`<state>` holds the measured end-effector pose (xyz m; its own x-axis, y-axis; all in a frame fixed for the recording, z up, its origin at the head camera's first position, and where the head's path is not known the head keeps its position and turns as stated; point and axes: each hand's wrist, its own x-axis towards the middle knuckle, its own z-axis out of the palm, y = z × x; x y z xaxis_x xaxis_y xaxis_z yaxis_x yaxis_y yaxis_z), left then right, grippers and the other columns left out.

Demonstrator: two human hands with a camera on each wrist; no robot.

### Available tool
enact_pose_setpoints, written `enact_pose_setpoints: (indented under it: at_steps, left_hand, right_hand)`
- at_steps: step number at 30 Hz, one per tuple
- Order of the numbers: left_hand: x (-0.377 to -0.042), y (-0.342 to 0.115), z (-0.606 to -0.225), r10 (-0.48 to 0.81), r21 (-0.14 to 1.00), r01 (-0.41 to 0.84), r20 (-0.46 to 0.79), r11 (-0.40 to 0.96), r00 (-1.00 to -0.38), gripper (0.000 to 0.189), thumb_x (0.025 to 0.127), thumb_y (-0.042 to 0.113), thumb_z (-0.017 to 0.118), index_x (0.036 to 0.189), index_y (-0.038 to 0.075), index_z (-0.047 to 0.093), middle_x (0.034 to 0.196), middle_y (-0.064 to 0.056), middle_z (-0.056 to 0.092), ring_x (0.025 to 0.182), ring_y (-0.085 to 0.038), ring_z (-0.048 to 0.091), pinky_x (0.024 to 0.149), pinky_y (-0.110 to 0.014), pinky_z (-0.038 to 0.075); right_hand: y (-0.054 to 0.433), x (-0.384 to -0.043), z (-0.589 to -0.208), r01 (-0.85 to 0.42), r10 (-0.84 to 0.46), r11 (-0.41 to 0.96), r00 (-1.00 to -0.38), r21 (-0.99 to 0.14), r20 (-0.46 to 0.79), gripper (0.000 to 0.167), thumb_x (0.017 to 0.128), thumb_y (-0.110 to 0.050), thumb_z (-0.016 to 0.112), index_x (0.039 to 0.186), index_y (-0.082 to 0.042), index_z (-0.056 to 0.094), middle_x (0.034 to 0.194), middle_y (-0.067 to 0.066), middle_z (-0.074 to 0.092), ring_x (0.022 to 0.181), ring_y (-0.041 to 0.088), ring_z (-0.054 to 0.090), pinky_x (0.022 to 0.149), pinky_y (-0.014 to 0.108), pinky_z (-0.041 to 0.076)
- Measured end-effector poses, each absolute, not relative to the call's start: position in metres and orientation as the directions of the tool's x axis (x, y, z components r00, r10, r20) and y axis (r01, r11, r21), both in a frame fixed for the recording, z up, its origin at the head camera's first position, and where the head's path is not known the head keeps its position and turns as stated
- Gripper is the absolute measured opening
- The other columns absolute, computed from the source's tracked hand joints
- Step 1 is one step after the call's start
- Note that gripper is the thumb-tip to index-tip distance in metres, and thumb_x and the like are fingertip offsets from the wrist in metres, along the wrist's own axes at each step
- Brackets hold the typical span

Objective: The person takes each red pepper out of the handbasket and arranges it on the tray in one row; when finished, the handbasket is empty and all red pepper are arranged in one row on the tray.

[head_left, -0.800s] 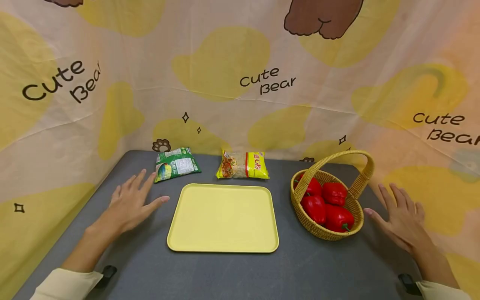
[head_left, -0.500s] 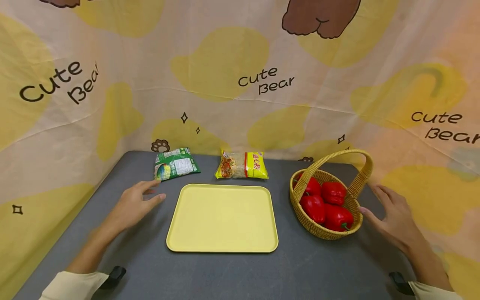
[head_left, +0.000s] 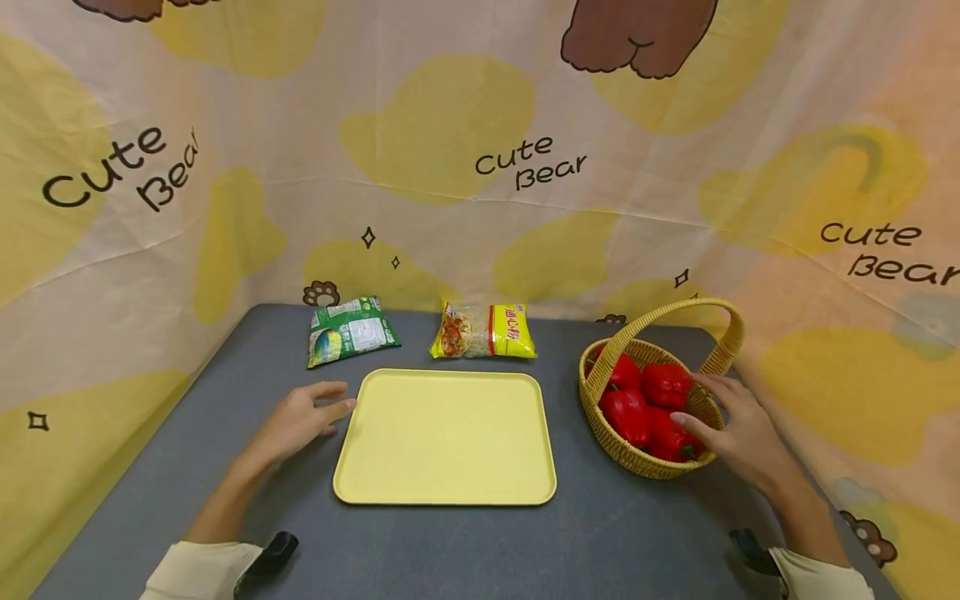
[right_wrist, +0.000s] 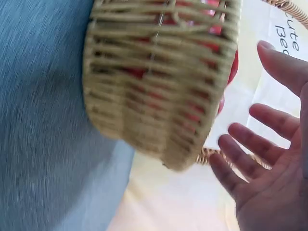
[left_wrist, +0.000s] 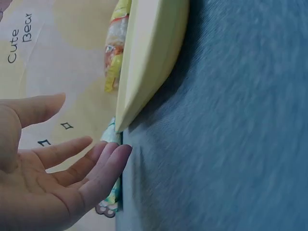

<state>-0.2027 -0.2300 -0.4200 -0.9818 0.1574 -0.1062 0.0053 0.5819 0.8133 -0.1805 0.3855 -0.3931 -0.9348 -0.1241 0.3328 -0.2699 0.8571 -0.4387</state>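
Observation:
My left hand (head_left: 300, 423) hovers by the left edge of a pale yellow tray (head_left: 444, 437), its fingers relaxed and nothing in them. In the left wrist view the tray (left_wrist: 154, 53) rises just beyond the fingertips. On the right, my right hand (head_left: 742, 429) reaches over the right rim of a wicker basket (head_left: 622, 446) with an arched handle. Several red bell peppers (head_left: 626, 417) fill this basket. Thumb and fingers are spread above the peppers, and in the right wrist view they stand apart from the basket's woven side (right_wrist: 154, 86).
A green snack packet (head_left: 352, 331) lies at the back left of the grey table (head_left: 480, 550). Behind the tray is a yellow bag of pasta (head_left: 483, 331). A printed cloth (head_left: 420, 125) hangs close around the back and both sides.
My right hand has moved left, from beside the basket to over its rim and peppers. My left hand has come right and nearer the tray's edge, its fingers less spread.

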Motion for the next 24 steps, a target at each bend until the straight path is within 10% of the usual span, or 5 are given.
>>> enact_pose_setpoints:
  at_steps: [9,18,24]
  left_hand:
    - [-0.205,-0.220,-0.433,0.136,0.844,-0.044,-0.137,0.534,-0.981,0.065,0.107,0.030,0.064,0.154,-0.011,0.044,0.153,-0.033,0.051,0.133,-0.044,0.060,0.093,-0.042,0.063]
    - [-0.206,-0.220,-0.439,0.139,0.841,-0.063,-0.162,0.537,-0.977,0.061,0.107,0.029,0.064,0.152,-0.010,0.049,0.148,-0.032,0.055,0.130,-0.041,0.062,0.089,-0.043,0.064]
    - [-0.207,-0.220,-0.440,0.141,0.844,-0.065,-0.164,0.533,-0.976,0.058,0.107,0.026,0.065,0.151,-0.009,0.051,0.144,-0.030,0.058,0.124,-0.036,0.065,0.085,-0.042,0.065]
  right_hand:
    - [0.371,-0.179,-0.392,-0.186,-0.091,0.818,-0.976,-0.545,0.197,0.079,0.094,-0.044,0.079,0.155,-0.004,0.050,0.152,0.027,0.044,0.132,0.051,0.048,0.102,0.074,0.043]
    - [0.371,-0.174,-0.395,-0.149,-0.062,0.830,-0.982,-0.538,0.176,0.074,0.092,-0.043,0.081,0.149,-0.003,0.055,0.126,0.019,0.055,0.106,0.035,0.061,0.082,0.034,0.054]
    - [0.370,-0.172,-0.399,-0.128,-0.062,0.838,-0.988,-0.531,0.141,0.077,0.090,-0.046,0.083,0.148,-0.002,0.056,0.126,0.019,0.055,0.107,0.036,0.061,0.084,0.042,0.055]
